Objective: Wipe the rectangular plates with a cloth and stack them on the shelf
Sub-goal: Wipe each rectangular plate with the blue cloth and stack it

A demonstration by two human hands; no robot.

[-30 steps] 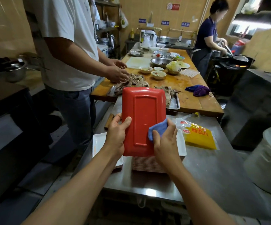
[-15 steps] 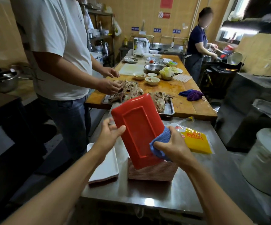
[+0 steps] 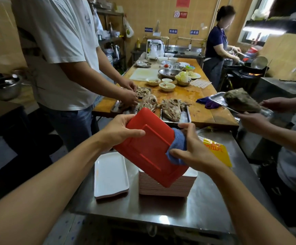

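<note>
A red rectangular plate (image 3: 150, 147) is held tilted in the air, its underside toward me. My left hand (image 3: 120, 131) grips its upper left edge, thumb across the back. My right hand (image 3: 189, 149) grips a blue cloth (image 3: 178, 147) wrapped over the plate's right edge. Under the plate stands a tall stack of rectangular plates (image 3: 164, 184) on the steel table (image 3: 205, 206). A short stack topped by a white rectangular plate (image 3: 110, 174) lies to its left.
A yellow packet (image 3: 218, 151) lies on the steel table at the right. A person in a white shirt (image 3: 64, 55) works at the wooden table (image 3: 193, 96) ahead. From the right, another person's hands (image 3: 253, 119) hold a metal tray with meat. A cook stands at the stove far back.
The red plate has tilted further, its top swinging left. My left hand now grips its upper edge. Another person's hands with a tray of meat have come in from the right.
</note>
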